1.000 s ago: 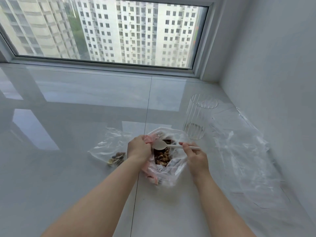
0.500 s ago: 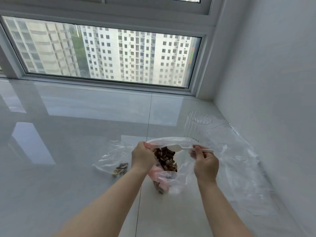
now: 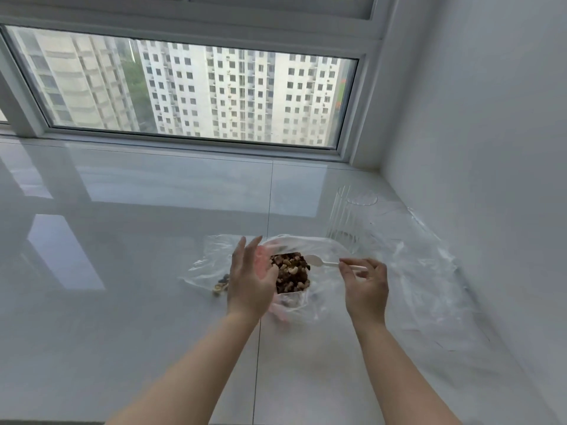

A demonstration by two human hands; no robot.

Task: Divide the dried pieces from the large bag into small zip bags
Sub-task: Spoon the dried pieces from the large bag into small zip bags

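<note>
Two hands at bag [image 3: 294, 240] of pieces [image 3: 290, 271] on floor. Left hand [image 3: 250, 280] released, fingers straight beside bag mouth; right hand [image 3: 365, 283] pinches spoon [image 3: 319, 261]. Risk: unsupported mouth slumps, pieces spill; small bag [image 3: 208, 265] left, apart.

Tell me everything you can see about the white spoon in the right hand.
The white spoon is small and looks like thin plastic, with an oval bowl and a narrow straight handle. It lies nearly level, its bowl pointing left over the open mouth of the large bag, just right of the brown dried pieces. The bowl looks empty. The right hand pinches the handle between thumb and fingertips; the handle's far end shows past the fingers. Whether the bowl touches the bag's film cannot be told.
</note>
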